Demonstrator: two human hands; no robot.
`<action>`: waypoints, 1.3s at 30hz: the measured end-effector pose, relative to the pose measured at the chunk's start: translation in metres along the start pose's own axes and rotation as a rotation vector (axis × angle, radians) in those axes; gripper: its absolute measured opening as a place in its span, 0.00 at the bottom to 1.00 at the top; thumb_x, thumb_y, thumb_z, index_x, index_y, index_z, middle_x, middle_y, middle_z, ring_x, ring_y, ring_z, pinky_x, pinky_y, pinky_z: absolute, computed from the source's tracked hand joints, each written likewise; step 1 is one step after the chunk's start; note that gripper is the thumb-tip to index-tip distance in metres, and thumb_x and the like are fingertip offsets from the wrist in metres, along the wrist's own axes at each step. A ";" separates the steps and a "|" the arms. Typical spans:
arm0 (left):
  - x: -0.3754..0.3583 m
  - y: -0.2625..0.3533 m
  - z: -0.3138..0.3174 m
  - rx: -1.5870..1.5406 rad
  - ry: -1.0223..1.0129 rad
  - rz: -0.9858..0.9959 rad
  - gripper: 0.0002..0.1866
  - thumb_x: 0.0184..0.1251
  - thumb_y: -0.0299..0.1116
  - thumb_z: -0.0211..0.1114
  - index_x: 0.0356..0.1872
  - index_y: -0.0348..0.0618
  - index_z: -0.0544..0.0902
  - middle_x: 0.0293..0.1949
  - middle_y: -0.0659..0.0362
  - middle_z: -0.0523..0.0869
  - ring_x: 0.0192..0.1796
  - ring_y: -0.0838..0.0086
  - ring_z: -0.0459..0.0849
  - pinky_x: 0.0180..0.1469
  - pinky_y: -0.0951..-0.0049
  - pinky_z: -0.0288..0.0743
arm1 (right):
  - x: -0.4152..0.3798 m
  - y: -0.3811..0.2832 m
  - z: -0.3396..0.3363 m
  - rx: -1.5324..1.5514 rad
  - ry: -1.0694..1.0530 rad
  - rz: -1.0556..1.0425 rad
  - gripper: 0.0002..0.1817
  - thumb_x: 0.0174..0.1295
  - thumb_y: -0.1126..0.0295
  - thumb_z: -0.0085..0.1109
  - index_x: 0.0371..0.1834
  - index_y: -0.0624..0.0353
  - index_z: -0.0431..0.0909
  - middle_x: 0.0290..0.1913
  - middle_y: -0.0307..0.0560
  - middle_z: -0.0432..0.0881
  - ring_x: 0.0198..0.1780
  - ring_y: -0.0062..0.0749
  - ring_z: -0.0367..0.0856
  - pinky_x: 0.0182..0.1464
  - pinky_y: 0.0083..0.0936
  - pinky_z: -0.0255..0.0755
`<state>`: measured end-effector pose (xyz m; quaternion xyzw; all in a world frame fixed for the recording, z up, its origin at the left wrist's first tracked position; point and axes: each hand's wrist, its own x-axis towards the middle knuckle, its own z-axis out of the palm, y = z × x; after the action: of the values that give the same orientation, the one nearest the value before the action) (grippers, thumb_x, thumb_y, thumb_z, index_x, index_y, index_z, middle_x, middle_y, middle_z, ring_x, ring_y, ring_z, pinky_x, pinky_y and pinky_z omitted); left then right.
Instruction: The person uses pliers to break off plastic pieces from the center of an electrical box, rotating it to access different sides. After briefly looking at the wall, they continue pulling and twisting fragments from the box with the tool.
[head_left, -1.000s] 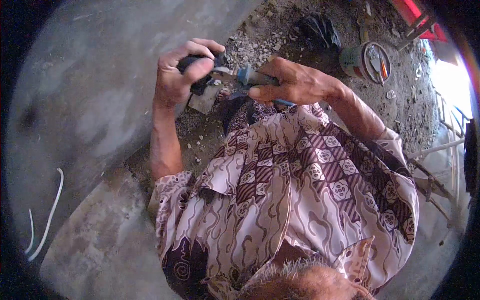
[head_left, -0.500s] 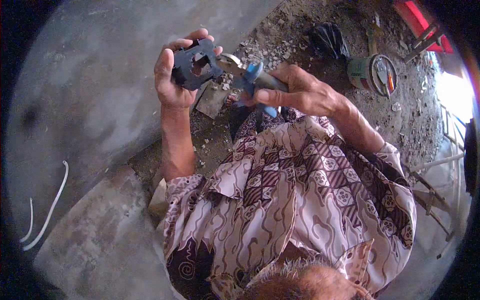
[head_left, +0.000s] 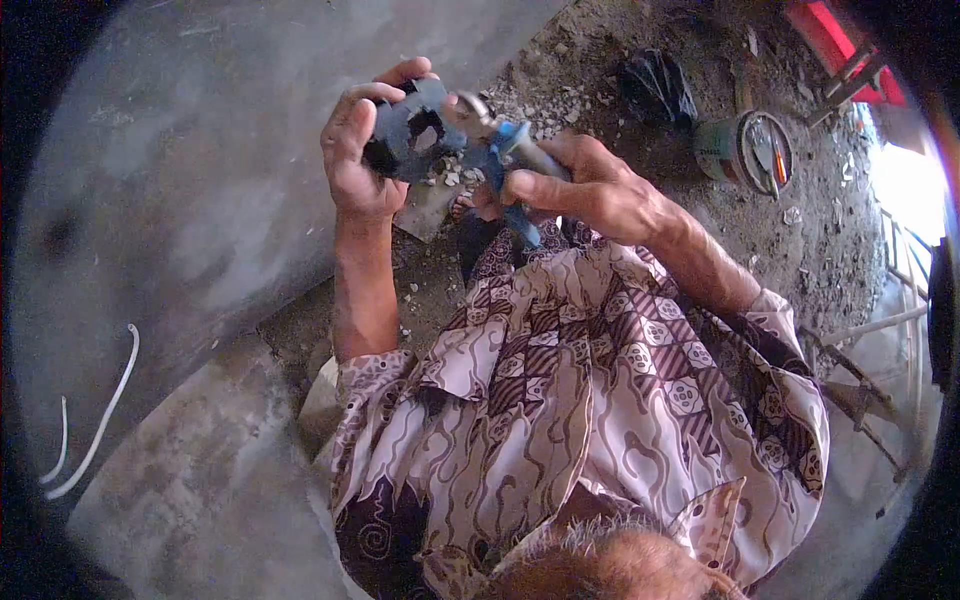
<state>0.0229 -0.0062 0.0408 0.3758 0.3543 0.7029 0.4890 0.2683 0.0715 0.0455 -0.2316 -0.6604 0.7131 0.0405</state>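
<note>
Held up in my left hand point(head_left: 357, 165) is a dark grey plastic box point(head_left: 394, 142), like an electrical junction box, with a ragged hole through its face. My fingers wrap its far side and the thumb presses on the left. My right hand point(head_left: 606, 192) is closed around the blue-and-grey handles of a pair of pliers point(head_left: 513, 145). Their metal jaws, smeared by motion, point at the right edge of the box, close beside it. The lower handle angles down away from my palm.
Rubble point(head_left: 570, 105) and dirt cover the ground ahead. A paint bucket point(head_left: 722, 150) with tools in it stands at the right, near a black plastic bag point(head_left: 655, 85). White curved tubing point(head_left: 112, 400) lies on the concrete at left. A metal frame point(head_left: 860, 400) stands at right.
My left hand and the box have shifted a little to the right. The pliers' jaws have moved slightly up and right, and their lower handle has swung left and down.
</note>
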 end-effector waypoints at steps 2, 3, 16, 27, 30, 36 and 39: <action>-0.001 0.001 -0.002 -0.214 0.128 -0.048 0.19 0.78 0.43 0.53 0.45 0.35 0.82 0.60 0.38 0.78 0.59 0.52 0.82 0.65 0.44 0.76 | -0.003 -0.002 0.000 0.187 -0.027 -0.023 0.33 0.66 0.38 0.57 0.46 0.63 0.85 0.28 0.45 0.80 0.33 0.30 0.77 0.37 0.33 0.69; -0.003 0.000 -0.006 -0.212 0.126 -0.044 0.19 0.78 0.43 0.53 0.45 0.35 0.82 0.60 0.38 0.78 0.59 0.52 0.82 0.65 0.44 0.76 | -0.004 -0.007 -0.002 0.114 -0.005 -0.031 0.32 0.66 0.38 0.58 0.45 0.62 0.85 0.26 0.42 0.79 0.31 0.26 0.74 0.35 0.31 0.66; -0.001 -0.006 0.020 -0.074 0.115 -0.055 0.14 0.78 0.37 0.55 0.45 0.33 0.78 0.57 0.39 0.81 0.52 0.51 0.86 0.55 0.50 0.84 | -0.005 -0.021 -0.010 -0.107 0.023 -0.033 0.31 0.65 0.39 0.62 0.40 0.64 0.84 0.24 0.39 0.74 0.29 0.25 0.71 0.32 0.30 0.63; -0.002 -0.008 0.008 0.159 0.025 -0.006 0.16 0.77 0.39 0.52 0.48 0.35 0.79 0.62 0.38 0.76 0.58 0.48 0.82 0.61 0.41 0.79 | -0.010 -0.009 -0.012 -0.223 -0.042 0.155 0.42 0.63 0.33 0.57 0.64 0.61 0.77 0.58 0.65 0.77 0.63 0.50 0.74 0.64 0.37 0.66; -0.001 -0.007 0.010 0.247 0.046 0.063 0.15 0.78 0.37 0.52 0.49 0.34 0.79 0.62 0.37 0.77 0.55 0.47 0.84 0.58 0.46 0.82 | -0.011 -0.020 -0.013 -0.206 -0.055 0.157 0.41 0.63 0.33 0.57 0.64 0.59 0.77 0.60 0.65 0.75 0.64 0.50 0.73 0.65 0.37 0.66; -0.004 -0.007 0.011 0.320 0.054 0.081 0.15 0.78 0.37 0.51 0.48 0.33 0.79 0.59 0.36 0.78 0.54 0.47 0.85 0.57 0.48 0.83 | -0.005 -0.025 -0.014 -0.152 -0.109 0.174 0.37 0.64 0.34 0.56 0.55 0.62 0.82 0.50 0.64 0.80 0.53 0.48 0.78 0.55 0.40 0.69; -0.005 -0.005 0.016 0.221 0.103 0.044 0.11 0.73 0.33 0.61 0.42 0.34 0.83 0.56 0.43 0.84 0.57 0.63 0.82 0.63 0.61 0.73 | -0.005 -0.016 -0.010 -0.191 -0.051 0.117 0.37 0.65 0.35 0.56 0.52 0.63 0.83 0.45 0.64 0.81 0.50 0.48 0.79 0.52 0.41 0.70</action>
<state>0.0399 -0.0074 0.0433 0.3985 0.4458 0.6887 0.4101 0.2727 0.0813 0.0616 -0.2545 -0.7116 0.6536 -0.0404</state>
